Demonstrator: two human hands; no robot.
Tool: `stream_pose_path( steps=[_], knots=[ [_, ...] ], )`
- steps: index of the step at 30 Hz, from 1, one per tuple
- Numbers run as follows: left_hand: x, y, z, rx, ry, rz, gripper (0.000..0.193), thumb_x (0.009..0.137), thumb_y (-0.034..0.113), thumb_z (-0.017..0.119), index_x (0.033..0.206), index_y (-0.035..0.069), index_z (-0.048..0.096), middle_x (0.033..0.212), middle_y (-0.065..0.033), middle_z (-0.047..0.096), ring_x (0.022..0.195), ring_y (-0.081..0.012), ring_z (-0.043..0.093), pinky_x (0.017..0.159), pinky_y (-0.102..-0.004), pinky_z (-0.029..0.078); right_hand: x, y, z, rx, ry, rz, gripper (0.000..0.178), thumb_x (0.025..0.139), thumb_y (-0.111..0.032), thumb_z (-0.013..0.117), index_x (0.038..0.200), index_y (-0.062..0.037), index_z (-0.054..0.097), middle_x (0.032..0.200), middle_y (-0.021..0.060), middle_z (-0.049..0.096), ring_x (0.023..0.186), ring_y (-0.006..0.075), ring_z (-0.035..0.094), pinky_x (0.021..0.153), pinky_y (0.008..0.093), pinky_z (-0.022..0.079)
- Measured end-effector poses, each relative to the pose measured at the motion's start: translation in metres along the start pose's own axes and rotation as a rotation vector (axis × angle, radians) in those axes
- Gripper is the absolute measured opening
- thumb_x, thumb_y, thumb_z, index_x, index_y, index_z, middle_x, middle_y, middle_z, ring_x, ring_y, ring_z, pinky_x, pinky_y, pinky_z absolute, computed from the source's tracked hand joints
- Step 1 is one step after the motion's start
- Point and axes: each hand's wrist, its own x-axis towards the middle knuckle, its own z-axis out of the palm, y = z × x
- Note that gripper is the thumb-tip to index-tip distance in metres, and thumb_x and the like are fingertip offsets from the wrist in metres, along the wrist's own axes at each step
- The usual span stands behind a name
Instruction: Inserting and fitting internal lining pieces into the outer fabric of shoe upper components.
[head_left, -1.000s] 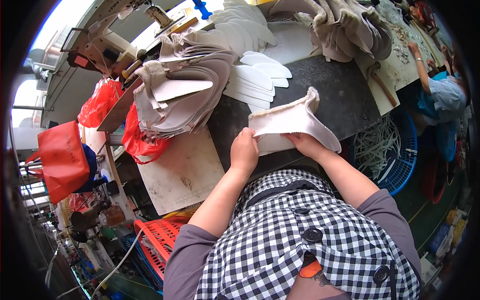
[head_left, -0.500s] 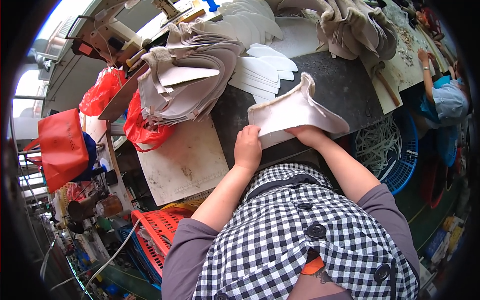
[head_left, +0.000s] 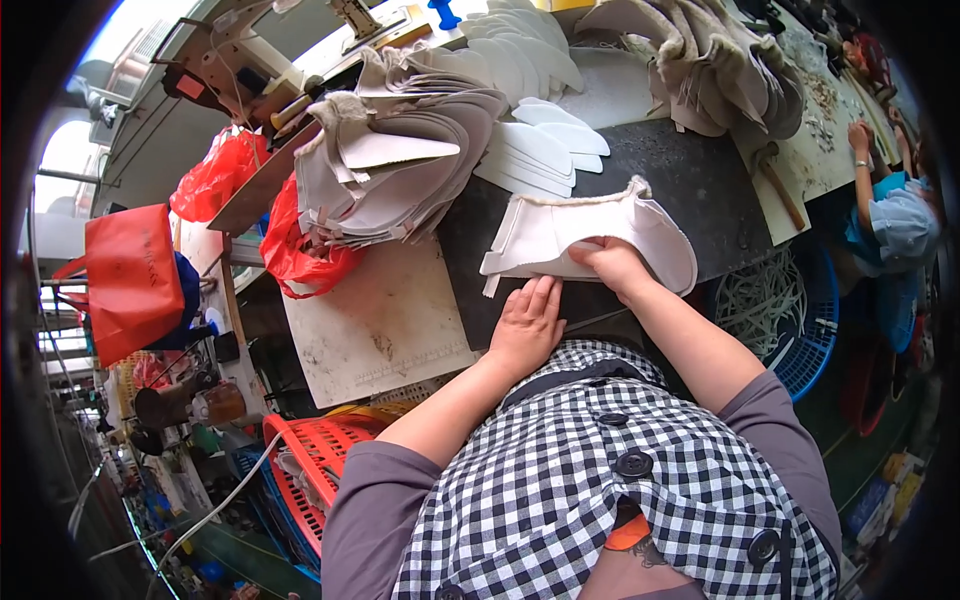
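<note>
A pale shoe upper [head_left: 573,222] with a fuzzy lined rim lies folded on the black work surface [head_left: 700,170] in front of me. My right hand [head_left: 614,267] grips its near edge, the thumb and fingertips partly hidden in the fold. Flat and with fingers stretched out, my left hand [head_left: 530,322] touches the lower edge beside it. Beyond the upper lie white curved stiffener pieces [head_left: 545,150], fanned out in overlapping rows. A thick stack of similar fuzzy-edged uppers [head_left: 420,170] stands to the left of them.
More uppers [head_left: 715,70] are piled at the far right, near a hammer [head_left: 778,185]. A blue basket of strips [head_left: 820,320] sits at the right, a red basket [head_left: 310,460] at the lower left. Red bags [head_left: 130,285] hang left. Another person [head_left: 895,205] works at the far right.
The upper has been laid lower and flatter, its left end turned out. My left hand has let go of its left corner and slid right along the near edge, fingers straightened.
</note>
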Motion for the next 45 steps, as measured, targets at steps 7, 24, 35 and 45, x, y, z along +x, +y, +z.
stream_pose_path(
  steps=[7, 24, 35, 45],
  knots=[
    [0.002, -0.011, 0.025, 0.189, -0.22, -0.247, 0.075, 0.085, 0.045, 0.056, 0.139, -0.004, 0.04, 0.144, -0.0169, 0.034, 0.133, -0.0286, 0.032, 0.106, -0.0392, 0.028, -0.006, -0.036, 0.01, -0.011, -0.104, 0.176, 0.031, 0.087, -0.019, 0.067, 0.111, 0.0005, 0.065, 0.104, 0.0091, 0.068, 0.093, 0.0142, 0.062, 0.079, 0.0275, 0.051],
    [0.004, -0.101, 0.016, -0.475, 0.195, -0.081, 0.026, 0.08, 0.0, 0.06, 0.105, 0.006, 0.065, 0.106, -0.0113, 0.062, 0.098, -0.0325, 0.06, 0.084, -0.0391, 0.05, 0.012, -0.004, 0.048, -0.359, 0.191, -0.404, 0.049, 0.089, -0.031, 0.066, 0.127, -0.0029, 0.054, 0.126, 0.0111, 0.059, 0.116, 0.0241, 0.053, 0.102, 0.0334, 0.039],
    [0.025, -0.1, -0.011, -0.631, 0.265, -0.427, 0.031, 0.075, 0.002, 0.063, 0.105, 0.004, 0.055, 0.112, -0.0171, 0.05, 0.077, -0.0297, 0.062, 0.07, -0.0345, 0.052, 0.05, 0.017, 0.026, -0.121, -0.206, 0.138, 0.051, 0.094, -0.036, 0.054, 0.13, -0.0009, 0.055, 0.128, 0.0133, 0.059, 0.115, 0.0239, 0.055, 0.105, 0.0312, 0.036],
    [0.055, -0.095, -0.007, -0.107, -0.144, -0.419, 0.011, 0.086, 0.013, 0.059, 0.092, 0.005, 0.056, 0.092, -0.0155, 0.055, 0.081, -0.0352, 0.06, 0.07, -0.0442, 0.051, 0.037, -0.001, 0.025, -0.52, -0.248, -0.043, 0.048, 0.093, -0.036, 0.054, 0.129, -0.0045, 0.057, 0.128, 0.0143, 0.06, 0.117, 0.024, 0.054, 0.103, 0.0316, 0.037]
  ],
)
